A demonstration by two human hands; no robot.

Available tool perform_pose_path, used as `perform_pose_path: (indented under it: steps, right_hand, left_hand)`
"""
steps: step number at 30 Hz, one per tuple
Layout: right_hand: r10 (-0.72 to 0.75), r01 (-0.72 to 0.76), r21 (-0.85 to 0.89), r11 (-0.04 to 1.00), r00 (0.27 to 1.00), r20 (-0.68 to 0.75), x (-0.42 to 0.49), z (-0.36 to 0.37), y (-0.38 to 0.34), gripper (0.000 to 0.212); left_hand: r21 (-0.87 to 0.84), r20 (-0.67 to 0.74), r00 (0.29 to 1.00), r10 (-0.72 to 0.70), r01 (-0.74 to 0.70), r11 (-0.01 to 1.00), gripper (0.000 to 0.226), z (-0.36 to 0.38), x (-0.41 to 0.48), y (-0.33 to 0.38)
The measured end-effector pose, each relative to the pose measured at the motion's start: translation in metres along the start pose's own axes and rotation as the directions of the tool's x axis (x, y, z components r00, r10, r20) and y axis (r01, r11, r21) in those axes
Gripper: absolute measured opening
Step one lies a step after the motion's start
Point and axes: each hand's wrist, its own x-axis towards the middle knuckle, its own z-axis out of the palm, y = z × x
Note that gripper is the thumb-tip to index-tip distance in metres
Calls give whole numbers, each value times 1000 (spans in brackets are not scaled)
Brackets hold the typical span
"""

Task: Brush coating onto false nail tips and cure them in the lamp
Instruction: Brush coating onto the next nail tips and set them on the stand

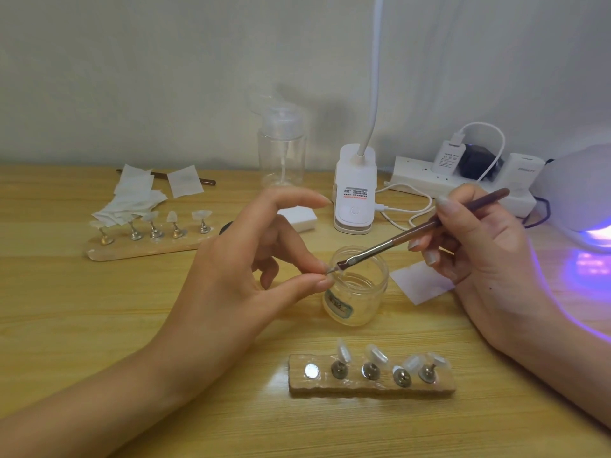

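Pinching nail tip (331, 272) at left hand (238, 269) fingertips, jar (358, 300) just beneath, likely catching drips; gripping brush (380, 247) pen-style in right hand (479, 252).

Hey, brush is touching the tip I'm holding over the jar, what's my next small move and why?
Probably draw the brush along the nail tip: the right hand has its bristles on the tip, which the left hand pinches above the open jar.

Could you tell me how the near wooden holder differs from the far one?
The near wooden holder carries four nail-tip stands and one bare metal disc; the far wooden holder carries five stands. The near one lies before the jar, the far one beside the wipes. Both are rough wooden strips.
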Motion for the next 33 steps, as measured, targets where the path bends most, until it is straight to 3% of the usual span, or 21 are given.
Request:
perform_pose_path:
  steps: [5,10,15,19,25,30,33]
  right_hand:
    - [25,-27,-26,999,998,-57,1,-1,1,19]
    - [10,-10,-12,1000,1000,-5,-1,1,-1,20]
    - [37,-39,-17,999,998,-57,0,0,0,19]
    - [-1,1,16,1000,1000,6,0,1,-1,20]
    - [35,-36,-12,999,998,-55,0,-1,1,24]
    - [12,-12,16,1000,1000,8,0,1,0,19]
    - [35,-36,-18,999,999,-25,0,1,1,18]
  left_hand:
    - [-22,8,1000,-17,17,1000,58,0,0,-1]
    - [-33,7,1000,-27,27,999,59,1,-1,-1]
    - [-56,1,999,-52,52,997,60,1,-1,0]
    - [-59,9,999,-53,54,997,61,2,-1,0]
    - [-62,20,999,-44,46,997,59,1,0,0]
    - [-56,23,999,-41,43,998,59,1,0,0]
    - [-38,22,999,-39,40,998,61,1,0,0]
